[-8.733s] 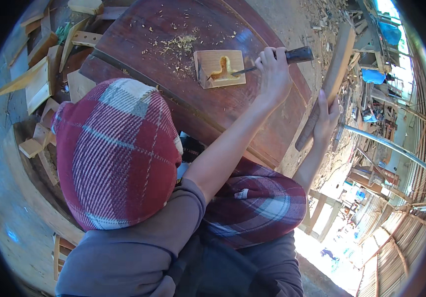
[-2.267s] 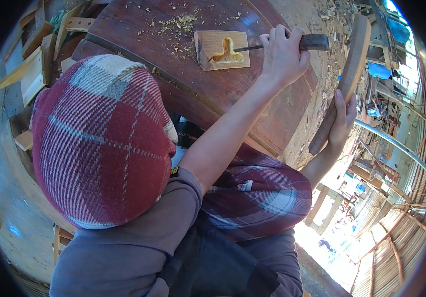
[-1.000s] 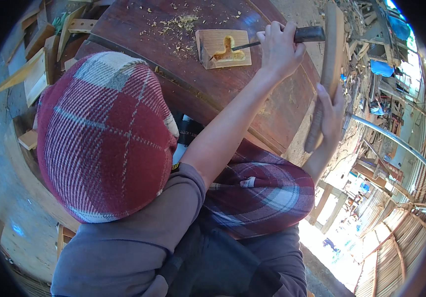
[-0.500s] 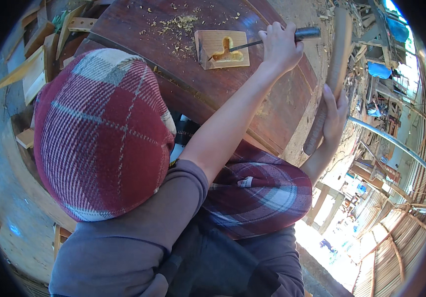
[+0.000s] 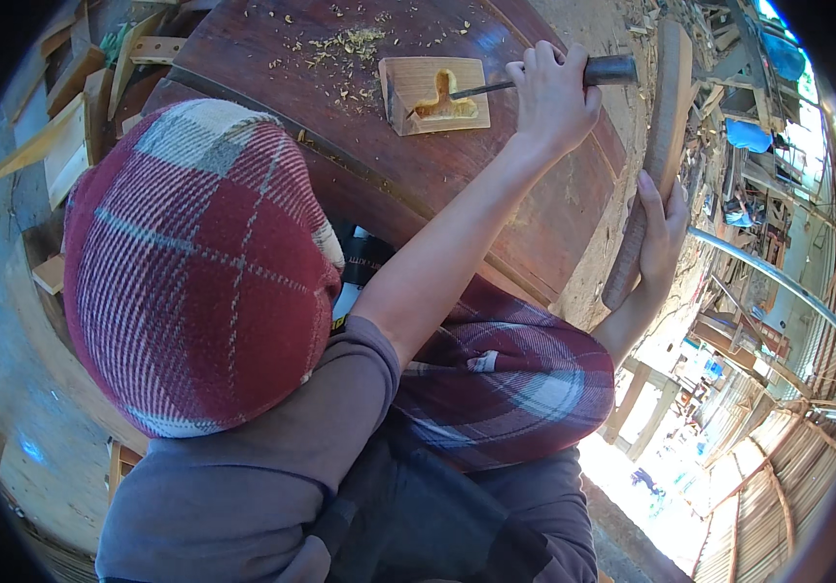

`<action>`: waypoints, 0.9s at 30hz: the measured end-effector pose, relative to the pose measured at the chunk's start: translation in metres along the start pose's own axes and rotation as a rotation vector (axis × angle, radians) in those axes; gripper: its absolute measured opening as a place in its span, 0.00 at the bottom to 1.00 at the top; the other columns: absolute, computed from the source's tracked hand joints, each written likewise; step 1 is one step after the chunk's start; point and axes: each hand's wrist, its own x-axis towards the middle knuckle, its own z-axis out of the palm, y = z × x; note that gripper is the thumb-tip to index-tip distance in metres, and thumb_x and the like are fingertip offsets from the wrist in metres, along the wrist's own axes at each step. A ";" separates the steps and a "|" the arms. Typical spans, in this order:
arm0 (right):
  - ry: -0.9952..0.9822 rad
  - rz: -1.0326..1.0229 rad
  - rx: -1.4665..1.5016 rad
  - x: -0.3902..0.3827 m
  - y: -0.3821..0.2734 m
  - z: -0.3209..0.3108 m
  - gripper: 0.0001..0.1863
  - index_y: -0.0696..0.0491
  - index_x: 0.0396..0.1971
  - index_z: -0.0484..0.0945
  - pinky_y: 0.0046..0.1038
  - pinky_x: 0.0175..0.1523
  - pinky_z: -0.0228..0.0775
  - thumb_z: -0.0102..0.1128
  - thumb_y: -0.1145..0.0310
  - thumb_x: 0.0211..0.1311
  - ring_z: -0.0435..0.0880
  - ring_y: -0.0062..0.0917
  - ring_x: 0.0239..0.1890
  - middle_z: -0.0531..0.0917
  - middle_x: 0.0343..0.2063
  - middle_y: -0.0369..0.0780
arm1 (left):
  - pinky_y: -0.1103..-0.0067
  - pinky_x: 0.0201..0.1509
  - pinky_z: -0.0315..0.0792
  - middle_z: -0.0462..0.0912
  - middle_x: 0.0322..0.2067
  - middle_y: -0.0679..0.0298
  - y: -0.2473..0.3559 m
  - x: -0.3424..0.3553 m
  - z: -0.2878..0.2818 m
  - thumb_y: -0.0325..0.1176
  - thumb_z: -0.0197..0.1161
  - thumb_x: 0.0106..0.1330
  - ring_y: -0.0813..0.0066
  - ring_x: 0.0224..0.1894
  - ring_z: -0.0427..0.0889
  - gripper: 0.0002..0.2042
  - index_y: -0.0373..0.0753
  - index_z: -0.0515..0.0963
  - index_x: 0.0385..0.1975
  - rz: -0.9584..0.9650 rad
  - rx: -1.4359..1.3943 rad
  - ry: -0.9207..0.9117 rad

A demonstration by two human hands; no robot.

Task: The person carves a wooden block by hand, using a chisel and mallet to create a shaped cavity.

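My left hand (image 5: 556,102) is closed round a chisel (image 5: 610,69) with a dark handle. The thin blade reaches left, its tip inside the carved hollow of a pale wooden block (image 5: 459,70). That hollow looks like an upside-down T with rounded ends. The block lies on a reddish-brown wooden table (image 5: 544,214). Over to the right, my right hand (image 5: 663,228) grips a thick wooden club (image 5: 666,117) near its lower end. The club stands slanted beside the chisel's handle end, apart from it. Some of the right hand's fingers are hidden behind the club.
Wood shavings (image 5: 350,47) are scattered on the table left of the block. Offcuts and boards (image 5: 68,136) are heaped at the far left. My knees, in plaid cloth (image 5: 204,272), come close to the table's near edge. A pale pole (image 5: 773,277) and timber clutter lie at right.
The club has shifted slightly right and down with my right hand. My left hand and the chisel handle have moved a little right; the blade tip stays in the hollow.
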 end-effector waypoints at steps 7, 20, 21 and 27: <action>-0.001 0.010 0.031 0.001 0.004 -0.002 0.27 0.63 0.50 0.73 0.25 0.51 0.67 0.62 0.55 0.61 0.77 0.24 0.42 0.81 0.40 0.44 | 0.64 0.49 0.55 0.70 0.35 0.56 0.005 -0.004 0.000 0.36 0.62 0.54 0.60 0.45 0.67 0.15 0.41 0.72 0.41 0.035 -0.015 0.017; -0.027 0.009 0.081 0.000 0.002 -0.001 0.26 0.63 0.49 0.73 0.25 0.50 0.67 0.63 0.56 0.61 0.77 0.24 0.42 0.80 0.39 0.44 | 0.65 0.49 0.56 0.71 0.36 0.56 0.008 -0.009 -0.007 0.35 0.62 0.54 0.60 0.46 0.68 0.16 0.43 0.74 0.43 0.020 -0.066 -0.013; -0.030 0.009 0.080 0.000 0.001 -0.001 0.26 0.63 0.49 0.73 0.25 0.50 0.67 0.63 0.56 0.61 0.77 0.24 0.42 0.80 0.39 0.44 | 0.65 0.49 0.57 0.71 0.36 0.56 0.007 -0.009 -0.007 0.35 0.62 0.53 0.60 0.46 0.68 0.16 0.43 0.74 0.43 0.025 -0.067 -0.017; -0.033 0.009 0.003 0.000 -0.002 0.003 0.27 0.63 0.50 0.73 0.25 0.50 0.67 0.63 0.56 0.60 0.77 0.24 0.42 0.80 0.40 0.44 | 0.65 0.49 0.57 0.71 0.36 0.57 0.003 -0.010 -0.009 0.36 0.62 0.53 0.60 0.45 0.69 0.16 0.44 0.75 0.43 0.036 -0.070 -0.018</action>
